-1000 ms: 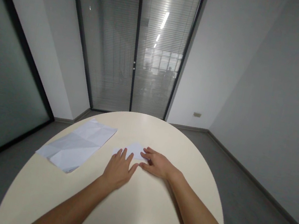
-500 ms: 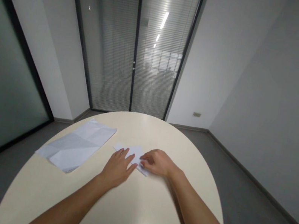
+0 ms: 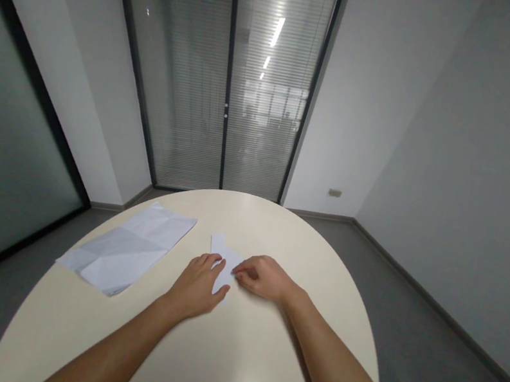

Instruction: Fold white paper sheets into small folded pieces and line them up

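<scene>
We turn the small folded paper (image 3: 224,252) so it points far, and our right hand (image 3: 264,279) curls at its edge.

A single camera worn on the person's head looks forward and down across the round cream-coloured table (image 3: 232,357), close above the left hand (image 3: 197,286) and right hand (image 3: 264,279), and faces the dark-framed glass doors with slatted blinds (image 3: 224,81) beyond
</scene>
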The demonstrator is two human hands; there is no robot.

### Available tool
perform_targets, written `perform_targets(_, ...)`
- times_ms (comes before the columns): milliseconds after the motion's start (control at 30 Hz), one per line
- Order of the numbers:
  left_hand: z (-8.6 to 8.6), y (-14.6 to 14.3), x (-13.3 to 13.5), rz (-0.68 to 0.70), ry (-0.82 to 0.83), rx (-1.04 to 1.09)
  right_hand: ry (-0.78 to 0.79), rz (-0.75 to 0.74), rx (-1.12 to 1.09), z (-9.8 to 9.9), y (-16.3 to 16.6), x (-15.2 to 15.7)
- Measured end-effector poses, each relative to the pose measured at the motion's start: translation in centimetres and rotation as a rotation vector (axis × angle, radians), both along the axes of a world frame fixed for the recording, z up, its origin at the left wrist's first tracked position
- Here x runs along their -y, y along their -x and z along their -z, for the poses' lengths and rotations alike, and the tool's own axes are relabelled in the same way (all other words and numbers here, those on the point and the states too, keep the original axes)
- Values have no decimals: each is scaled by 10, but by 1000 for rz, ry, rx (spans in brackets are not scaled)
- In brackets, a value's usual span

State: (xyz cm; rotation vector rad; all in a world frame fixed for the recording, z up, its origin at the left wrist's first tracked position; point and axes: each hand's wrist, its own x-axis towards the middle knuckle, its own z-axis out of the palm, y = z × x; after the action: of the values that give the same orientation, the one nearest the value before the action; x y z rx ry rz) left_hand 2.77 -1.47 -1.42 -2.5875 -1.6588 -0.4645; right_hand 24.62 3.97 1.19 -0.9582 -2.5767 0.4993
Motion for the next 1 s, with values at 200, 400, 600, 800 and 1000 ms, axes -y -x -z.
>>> perform_targets(200,-5,4,0,68,10,-3,-65,43,-38,13,-11,-13)
perform_targets(400,-9,4,1,81,17,6,-63,-30,-64,16,-14,-18)
perform_targets(600,-8,3,0,82,1,14,-135,-73,-30,17,-13,-18)
perform_targets(800,-13,1,1,49,-12,-20,-184,-96,-3,13,-8,-15)
perform_targets(1000,-7,-1,0,-3,12,-13,-220,-47,50,8,0,-10)
